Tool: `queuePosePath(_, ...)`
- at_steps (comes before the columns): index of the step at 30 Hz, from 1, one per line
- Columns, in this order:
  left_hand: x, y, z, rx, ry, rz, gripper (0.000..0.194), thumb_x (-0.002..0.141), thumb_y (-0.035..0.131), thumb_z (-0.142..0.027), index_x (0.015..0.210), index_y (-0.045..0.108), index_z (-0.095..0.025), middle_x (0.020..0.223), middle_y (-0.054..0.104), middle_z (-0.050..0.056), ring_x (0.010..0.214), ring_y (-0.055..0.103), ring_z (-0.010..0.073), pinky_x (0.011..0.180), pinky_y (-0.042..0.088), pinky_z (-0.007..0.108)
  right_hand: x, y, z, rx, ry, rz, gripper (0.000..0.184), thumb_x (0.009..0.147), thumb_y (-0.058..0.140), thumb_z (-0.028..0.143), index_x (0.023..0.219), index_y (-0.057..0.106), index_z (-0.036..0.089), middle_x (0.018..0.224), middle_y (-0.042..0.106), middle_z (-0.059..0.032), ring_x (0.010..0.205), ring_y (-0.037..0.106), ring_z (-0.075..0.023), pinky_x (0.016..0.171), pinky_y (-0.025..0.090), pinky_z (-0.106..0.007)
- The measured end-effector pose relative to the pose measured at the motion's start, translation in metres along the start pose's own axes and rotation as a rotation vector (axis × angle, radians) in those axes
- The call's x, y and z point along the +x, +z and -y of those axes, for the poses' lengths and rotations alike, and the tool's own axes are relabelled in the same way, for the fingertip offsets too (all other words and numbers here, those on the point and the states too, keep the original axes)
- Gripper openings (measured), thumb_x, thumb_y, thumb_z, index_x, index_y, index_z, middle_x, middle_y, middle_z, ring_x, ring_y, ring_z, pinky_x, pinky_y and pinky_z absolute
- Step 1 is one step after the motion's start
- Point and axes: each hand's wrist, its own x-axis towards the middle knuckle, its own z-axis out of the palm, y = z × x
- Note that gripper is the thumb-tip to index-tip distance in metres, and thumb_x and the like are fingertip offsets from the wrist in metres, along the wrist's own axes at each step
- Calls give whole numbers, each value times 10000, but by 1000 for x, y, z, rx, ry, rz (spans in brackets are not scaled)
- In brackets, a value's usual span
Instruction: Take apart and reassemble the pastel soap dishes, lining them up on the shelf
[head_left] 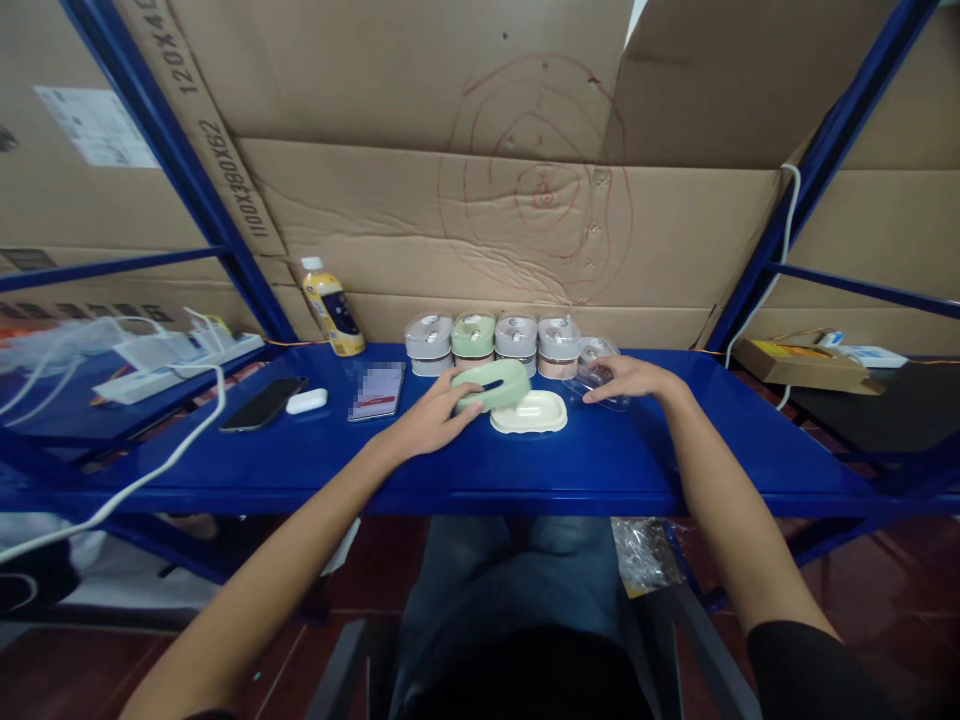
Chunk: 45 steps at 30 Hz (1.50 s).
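My left hand point(439, 412) is closed around the edge of a light green oval plastic lid point(491, 385) with a slot in its middle. Partly under that lid, a cream oval tray point(534, 412) lies on the blue table. My right hand point(632, 380) is at a clear plastic cover point(576, 388), thumb in front and fingers behind, apparently gripping it. Behind my hands, several small lidded boxes stand in stacks along the cardboard, among them a green-topped one point(473, 336) and a grey-topped one point(430, 338). Another grey piece point(597, 349) sits just behind my right hand.
On the left of the table point(525, 475) are a pixelated phone point(377, 390), a white earbud case point(307, 401), a dark phone point(262, 404) and a yellow drink bottle point(334, 308). A white cable point(172, 455) hangs over the left side. Blue posts and cardboard point(360, 230) enclose the back.
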Motion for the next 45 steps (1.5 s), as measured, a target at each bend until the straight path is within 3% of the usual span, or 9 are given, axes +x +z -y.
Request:
queuePosePath(5, 30, 24, -24, -3, 121, 122, 487, 1022, 490, -518, 1346, 652, -192, 1431, 501, 168, 1364, 525, 363, 1198, 409, 547, 1, 2, 6, 132, -21, -186, 786, 724, 834, 644, 1355, 670, 204, 1264, 733, -127, 1138, 694, -355, 1026, 560, -522)
queuePosePath(10, 39, 42, -18, -87, 139, 133, 465, 994, 557, -538, 1323, 649, -223, 1448, 507, 139, 1338, 557, 332, 1182, 435, 511, 3, 13, 15, 180, -147, -279, 928, 659, 891, 615, 1437, 618, 189, 1383, 679, -152, 1204, 674, -363, 1075, 530, -547)
queuePosePath(13, 40, 46, -14, -144, 109, 92, 652, 920, 667, -573, 1448, 526, -217, 1490, 506, 152, 1380, 534, 349, 1186, 429, 519, 7, 24, 22, 197, -265, -221, 923, 646, 915, 568, 1444, 618, 212, 1438, 649, -142, 1289, 636, -359, 1134, 492, -549)
queuePosePath(18, 46, 53, -14, -298, -34, 37, 1139, 712, 872, -566, 1596, 266, -180, 1492, 542, 224, 1399, 531, 415, 1153, 438, 583, 15, 45, 41, 156, -421, -119, 876, 674, 905, 554, 1439, 621, 238, 1381, 681, -121, 1234, 662, -332, 1106, 508, -545)
queuePosePath(21, 48, 56, -16, -397, -66, 13, 1243, 636, 925, -539, 1605, 228, -192, 1454, 585, 227, 1364, 571, 425, 1127, 455, 593, 18, 53, 53, 55, -462, -139, 927, 680, 886, 607, 1469, 600, 216, 1364, 666, -145, 1237, 642, -356, 1104, 493, -570)
queuePosePath(28, 48, 56, -22, -447, -74, 6, 1251, 613, 939, -499, 1603, 238, -192, 1424, 626, 220, 1371, 574, 427, 1139, 444, 577, 18, 55, 61, 5, -451, -87, 927, 717, 845, 668, 1514, 564, 288, 1426, 633, -115, 1296, 610, -365, 1128, 471, -559)
queuePosePath(35, 46, 53, -25, -383, -74, 36, 1248, 627, 930, -495, 1613, 227, -194, 1468, 594, 220, 1397, 543, 442, 1144, 431, 597, 16, 51, 61, 22, -456, -67, 914, 720, 854, 646, 1499, 580, 254, 1391, 656, -124, 1265, 622, -351, 1115, 474, -523)
queuePosePath(45, 46, 54, -29, -304, 41, 31, 1203, 628, 935, -481, 1602, 275, -227, 1595, 461, 196, 1452, 474, 443, 1164, 426, 581, 9, 52, 67, -56, -444, -84, 1009, 666, 869, 670, 1528, 541, 261, 1422, 641, -122, 1297, 593, -379, 1117, 473, -557)
